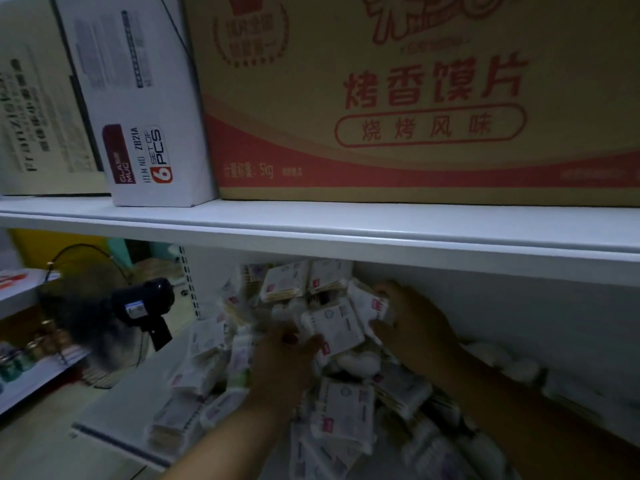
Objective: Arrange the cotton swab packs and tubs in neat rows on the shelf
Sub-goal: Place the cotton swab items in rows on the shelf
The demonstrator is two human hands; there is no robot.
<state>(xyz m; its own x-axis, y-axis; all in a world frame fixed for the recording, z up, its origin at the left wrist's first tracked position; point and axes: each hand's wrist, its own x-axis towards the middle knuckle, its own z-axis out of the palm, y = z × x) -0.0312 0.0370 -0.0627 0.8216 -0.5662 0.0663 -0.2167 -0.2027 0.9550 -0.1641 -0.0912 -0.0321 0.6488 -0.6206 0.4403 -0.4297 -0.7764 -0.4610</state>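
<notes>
- The cotton swab packs [343, 410] lie in a loose heap on the lower shelf [114, 441], flat, tilted and overlapping, not in rows.
- Two back packs [285, 282] stand side by side against the rear wall, just under the upper shelf [346, 230].
- The right hand [412, 327] reaches into the back of the heap. Its grip is closed on an end pack [367, 303], with the fingers over the top and the thumb below.
- Just to the left of that pack, a tilted pack [341, 327] lies on top of the heap between the two hands.
- The left hand [284, 362] is at this tilted pack's lower left edge, with the thumb against it. The picture is blurred there, so I cannot tell whether its grip is closed on the pack.
- To the right, along the rear wall, are blurred white round things [519, 368]. I cannot tell what they are.
- On the upper shelf stand a big brown and red cardboard box [415, 98] and, touching its left side, a white box [145, 116] marked "6 PCS".
- A black fan [138, 306] is to the left of the heap, beyond the shelf's end.
</notes>
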